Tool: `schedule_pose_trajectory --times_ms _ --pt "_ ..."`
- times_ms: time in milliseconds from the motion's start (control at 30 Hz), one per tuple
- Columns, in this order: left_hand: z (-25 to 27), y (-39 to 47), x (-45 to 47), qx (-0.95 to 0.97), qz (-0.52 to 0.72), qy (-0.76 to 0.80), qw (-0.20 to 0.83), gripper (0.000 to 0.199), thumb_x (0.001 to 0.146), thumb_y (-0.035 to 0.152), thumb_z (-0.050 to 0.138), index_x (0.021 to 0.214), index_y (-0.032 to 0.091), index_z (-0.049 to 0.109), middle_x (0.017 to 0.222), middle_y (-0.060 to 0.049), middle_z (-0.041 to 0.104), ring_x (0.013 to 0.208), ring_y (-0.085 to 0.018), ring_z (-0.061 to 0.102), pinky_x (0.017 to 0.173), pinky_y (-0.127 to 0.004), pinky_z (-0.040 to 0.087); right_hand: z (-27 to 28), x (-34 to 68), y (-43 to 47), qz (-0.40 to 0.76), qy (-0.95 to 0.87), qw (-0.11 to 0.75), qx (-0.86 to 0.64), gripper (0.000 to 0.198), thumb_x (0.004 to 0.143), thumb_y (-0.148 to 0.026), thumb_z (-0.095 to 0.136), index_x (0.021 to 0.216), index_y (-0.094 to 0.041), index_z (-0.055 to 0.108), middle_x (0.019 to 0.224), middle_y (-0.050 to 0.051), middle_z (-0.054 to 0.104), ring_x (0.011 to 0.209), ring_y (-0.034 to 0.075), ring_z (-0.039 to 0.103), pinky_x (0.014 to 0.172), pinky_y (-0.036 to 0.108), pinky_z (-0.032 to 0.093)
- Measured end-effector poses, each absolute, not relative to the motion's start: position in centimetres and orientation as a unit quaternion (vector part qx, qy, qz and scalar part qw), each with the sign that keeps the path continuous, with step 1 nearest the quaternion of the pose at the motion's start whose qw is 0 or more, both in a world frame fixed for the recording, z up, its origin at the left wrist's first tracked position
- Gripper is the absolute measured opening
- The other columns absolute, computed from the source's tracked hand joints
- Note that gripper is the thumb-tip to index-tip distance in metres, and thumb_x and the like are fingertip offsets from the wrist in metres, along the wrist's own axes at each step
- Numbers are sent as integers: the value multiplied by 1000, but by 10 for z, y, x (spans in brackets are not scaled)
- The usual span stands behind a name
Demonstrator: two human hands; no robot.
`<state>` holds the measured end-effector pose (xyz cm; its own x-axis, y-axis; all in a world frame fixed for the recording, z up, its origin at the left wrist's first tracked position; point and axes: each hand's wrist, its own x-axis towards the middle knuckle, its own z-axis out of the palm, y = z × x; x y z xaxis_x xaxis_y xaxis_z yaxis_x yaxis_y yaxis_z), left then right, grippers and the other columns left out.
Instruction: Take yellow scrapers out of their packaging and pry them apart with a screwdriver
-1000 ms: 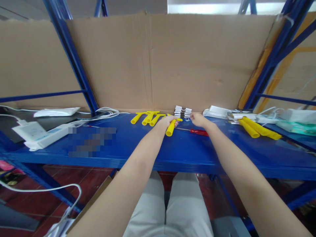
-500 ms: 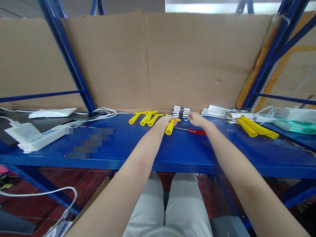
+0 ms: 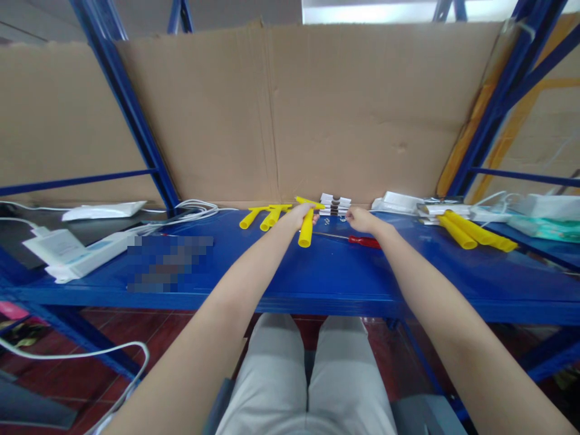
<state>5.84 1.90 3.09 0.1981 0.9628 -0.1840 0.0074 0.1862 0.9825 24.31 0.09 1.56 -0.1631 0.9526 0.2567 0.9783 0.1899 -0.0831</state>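
My left hand [image 3: 302, 216] is closed around a yellow T-shaped plastic handle [image 3: 306, 232], whose hollow round end points toward me. My right hand [image 3: 359, 219] rests on the blue tabletop with its fingers pinched; whatever is between them is too small to make out. Small metal screws [image 3: 343, 219] lie just left of those fingers. Behind them stands a stack of white pieces with dark middles [image 3: 335, 205]. Between my forearms lies a red-handled screwdriver [image 3: 364, 241], its shaft pointing left. More yellow handles [image 3: 268, 219] lie left of my left hand.
Several yellow tubes [image 3: 473, 231] lie at the right beside white packets [image 3: 396, 203]. A white power strip [image 3: 90, 257] and coiled cables [image 3: 199, 208] occupy the left side. A cardboard panel [image 3: 344, 109] closes off the back, between blue metal posts [image 3: 131, 109].
My left hand has shifted slightly left and turned the yellow handle, so its crossbar now shows above the hand. My right hand stays by the screws, its fingers still closed.
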Motion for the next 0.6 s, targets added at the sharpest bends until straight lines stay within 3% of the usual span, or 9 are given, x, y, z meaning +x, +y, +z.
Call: schedule_pose_trajectory --times_ms 133,333,467,600 --pt "32 3 44 579 425 510 473 14 90 17 47 103 13 53 53 4 51 37 -7 45 40 -17 37 15 242 1 -50 -765 110 -632 29 85 -6 45 103 -6 69 107 18 71 98 22 65 80 22 43" --pt "35 -9 19 736 359 505 272 18 84 9 51 101 13 57 63 3 56 38 -7 47 39 -18 36 14 241 -1 -45 -764 90 -637 31 88 -11 45 108 -6 68 109 17 70 99 22 65 79 22 43" --pt "31 -20 9 771 325 486 251 23 83 10 55 105 13 64 65 2 60 43 -7 51 41 -17 38 14 240 -2 -41 -764 84 -638 30 88 -12 47 107 -7 69 109 17 71 98 22 66 79 23 44" --pt "23 -26 9 770 346 477 243 42 82 19 63 124 15 62 70 0 67 48 -9 53 44 -19 43 14 240 -3 -35 -764 80 -639 28 87 -13 48 105 -8 69 107 16 71 95 22 66 76 23 45"
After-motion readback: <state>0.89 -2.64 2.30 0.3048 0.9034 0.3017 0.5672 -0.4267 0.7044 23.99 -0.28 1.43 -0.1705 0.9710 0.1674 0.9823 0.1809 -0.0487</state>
